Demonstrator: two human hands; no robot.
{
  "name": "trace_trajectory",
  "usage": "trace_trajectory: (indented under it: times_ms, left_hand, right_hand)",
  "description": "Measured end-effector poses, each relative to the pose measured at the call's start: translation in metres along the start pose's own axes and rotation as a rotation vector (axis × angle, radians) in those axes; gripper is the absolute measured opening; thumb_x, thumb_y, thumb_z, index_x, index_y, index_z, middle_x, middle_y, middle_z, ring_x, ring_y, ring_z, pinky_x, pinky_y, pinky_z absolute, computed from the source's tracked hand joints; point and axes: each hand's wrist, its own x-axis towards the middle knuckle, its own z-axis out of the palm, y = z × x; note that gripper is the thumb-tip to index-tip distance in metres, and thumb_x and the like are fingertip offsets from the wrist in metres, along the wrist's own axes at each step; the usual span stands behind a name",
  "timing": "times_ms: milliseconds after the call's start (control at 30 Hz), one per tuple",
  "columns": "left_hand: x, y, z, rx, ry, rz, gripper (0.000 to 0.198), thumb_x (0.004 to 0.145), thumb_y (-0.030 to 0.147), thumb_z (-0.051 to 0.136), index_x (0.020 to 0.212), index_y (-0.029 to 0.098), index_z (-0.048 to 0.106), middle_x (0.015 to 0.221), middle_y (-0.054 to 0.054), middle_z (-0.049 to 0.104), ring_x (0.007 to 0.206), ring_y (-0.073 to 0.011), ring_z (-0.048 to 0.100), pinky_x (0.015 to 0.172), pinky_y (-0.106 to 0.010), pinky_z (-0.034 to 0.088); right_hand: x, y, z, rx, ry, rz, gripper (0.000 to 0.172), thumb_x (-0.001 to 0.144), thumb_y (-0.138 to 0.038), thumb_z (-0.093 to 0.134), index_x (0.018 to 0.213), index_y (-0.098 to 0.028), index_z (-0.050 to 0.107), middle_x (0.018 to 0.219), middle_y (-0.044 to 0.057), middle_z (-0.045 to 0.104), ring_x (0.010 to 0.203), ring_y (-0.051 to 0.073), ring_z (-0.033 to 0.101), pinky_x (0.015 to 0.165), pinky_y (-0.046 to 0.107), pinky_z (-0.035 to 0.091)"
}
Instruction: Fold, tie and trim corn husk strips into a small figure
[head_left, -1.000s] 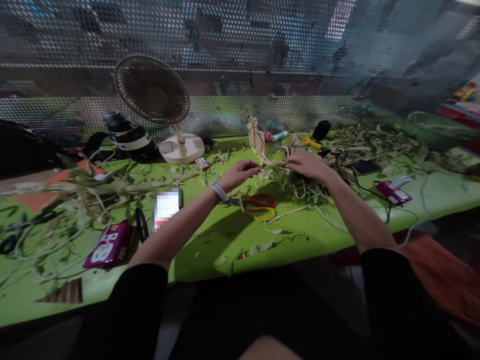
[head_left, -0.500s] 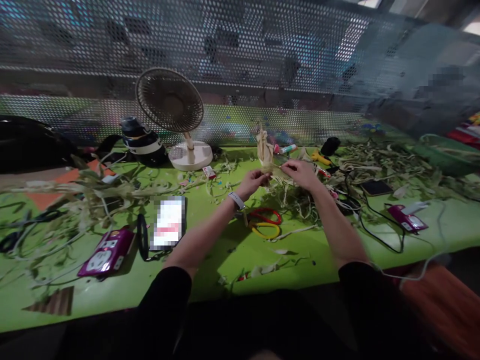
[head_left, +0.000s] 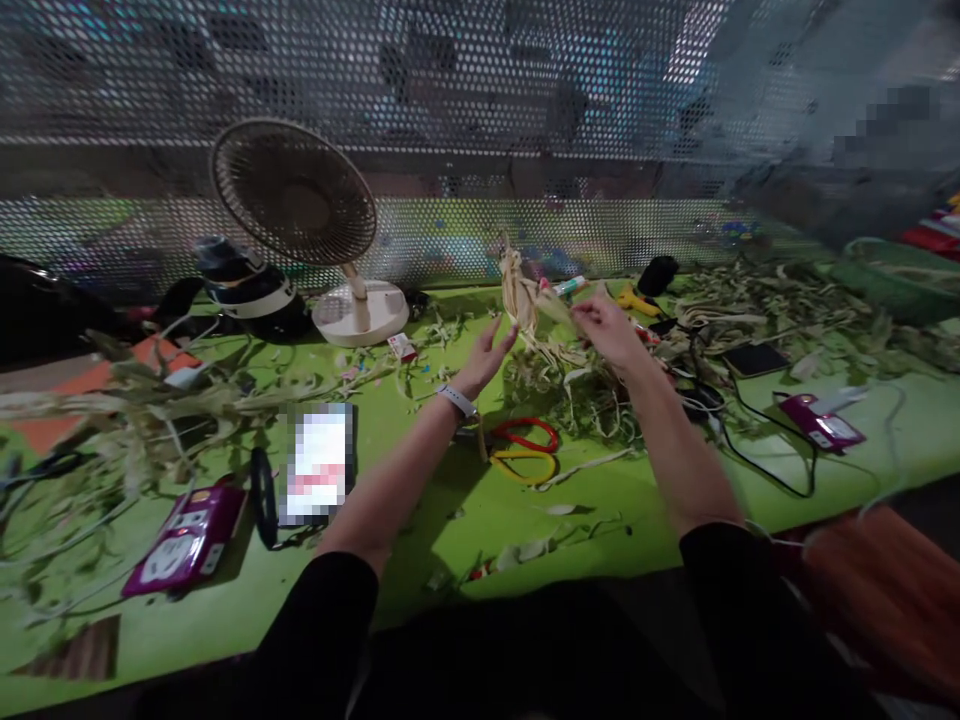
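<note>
A pale figure of dried corn husk stands upright behind my hands, on the far side of the table. My right hand pinches a greenish strip of corn husk, which stretches left towards the figure; whether the two touch, I cannot tell. Just in front of the figure, my left hand has its fingers apart and holds nothing. Scissors with red and yellow handles lie nearer to me. Below my right hand spreads a tangled pile of husk shreds.
A fan and a dark bottle stand at the back left. On the left lie a phone and a purple box. A yellow glue gun, cables and more husk occupy the right.
My left hand has let go and opened, moving slightly left. My right hand has drawn the husk strip up and to the right. The view has shifted a little.
</note>
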Motion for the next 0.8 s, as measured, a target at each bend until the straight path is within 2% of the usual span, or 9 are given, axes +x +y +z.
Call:
trace_trajectory:
  times_ms: [33,100,133,200,267,367,500,600,800]
  left_hand:
    - [-0.003,0.003,0.003,-0.028,-0.042,0.026,0.049,0.071,0.05,0.073,0.11,0.023,0.064,0.126,-0.009,0.063,0.126,-0.0239,0.051,0.102,-0.036,0.04]
    - [-0.011,0.011,0.009,-0.159,-0.175,0.064,0.052,0.068,0.048,0.076,0.112,0.024,0.062,0.124,-0.007,0.063,0.123,-0.0218,0.052,0.103,-0.035,0.039]
    - [-0.014,0.015,0.011,-0.241,-0.245,0.062,0.049,0.068,0.049,0.076,0.107,0.022,0.063,0.113,-0.007,0.067,0.113,-0.0207,0.058,0.098,-0.034,0.043]
    - [-0.018,0.022,0.014,-0.338,-0.231,0.053,0.041,0.067,0.05,0.076,0.09,0.019,0.064,0.09,-0.003,0.068,0.088,-0.0148,0.062,0.086,-0.029,0.047]
    - [-0.02,0.026,0.014,-0.369,-0.146,0.05,0.036,0.066,0.047,0.078,0.076,0.017,0.06,0.074,0.002,0.061,0.071,-0.009,0.056,0.074,-0.023,0.046]
    - [-0.021,0.029,0.012,-0.351,-0.069,0.026,0.035,0.066,0.04,0.079,0.067,0.016,0.055,0.065,0.005,0.054,0.063,-0.0052,0.049,0.065,-0.019,0.042]
    - [-0.022,0.032,0.011,-0.353,-0.15,-0.071,0.036,0.066,0.039,0.079,0.067,0.016,0.051,0.062,0.006,0.052,0.059,-0.0047,0.049,0.06,-0.019,0.043]
    - [-0.023,0.035,0.008,-0.392,-0.23,-0.113,0.04,0.065,0.044,0.079,0.07,0.016,0.05,0.067,0.005,0.058,0.061,-0.0056,0.055,0.061,-0.02,0.047]
    - [-0.02,0.035,0.003,-0.396,-0.258,-0.076,0.047,0.061,0.048,0.081,0.07,0.017,0.047,0.066,0.005,0.06,0.06,-0.0069,0.061,0.061,-0.021,0.052]
  right_hand:
    - [-0.005,-0.003,0.009,0.058,-0.091,0.052,0.022,0.076,-0.041,0.066,0.078,-0.022,0.055,0.061,-0.003,0.053,0.05,0.011,0.047,0.044,0.024,0.04]
    - [-0.015,-0.01,0.026,0.145,-0.221,0.149,0.018,0.077,-0.035,0.066,0.077,-0.022,0.054,0.057,-0.005,0.051,0.045,0.01,0.045,0.041,0.023,0.039]
    - [-0.02,-0.014,0.033,0.169,-0.278,0.198,0.015,0.078,-0.032,0.064,0.077,-0.022,0.054,0.053,-0.005,0.05,0.042,0.01,0.044,0.039,0.023,0.038]
    - [-0.027,-0.021,0.042,0.188,-0.365,0.269,0.01,0.079,-0.028,0.061,0.081,-0.021,0.055,0.051,-0.005,0.052,0.041,0.011,0.046,0.04,0.024,0.04]
    - [-0.031,-0.026,0.043,0.193,-0.352,0.268,0.008,0.08,-0.027,0.06,0.083,-0.021,0.055,0.056,-0.003,0.058,0.046,0.013,0.053,0.046,0.026,0.044]
    - [-0.03,-0.03,0.038,0.209,-0.27,0.167,0.018,0.083,-0.038,0.056,0.08,-0.02,0.056,0.068,0.001,0.064,0.062,0.015,0.061,0.059,0.029,0.05]
    - [-0.027,-0.026,0.035,0.12,-0.263,-0.02,0.042,0.073,-0.061,0.064,0.076,-0.02,0.055,0.069,0.0,0.059,0.065,0.014,0.055,0.06,0.029,0.046]
    - [-0.026,-0.022,0.037,0.088,-0.203,-0.092,0.05,0.063,-0.065,0.072,0.071,-0.02,0.052,0.063,-0.003,0.051,0.059,0.011,0.046,0.055,0.026,0.039]
    - [-0.028,-0.022,0.037,0.121,-0.152,-0.074,0.055,0.071,-0.074,0.058,0.072,-0.019,0.054,0.061,-0.003,0.045,0.056,0.011,0.041,0.055,0.027,0.035]
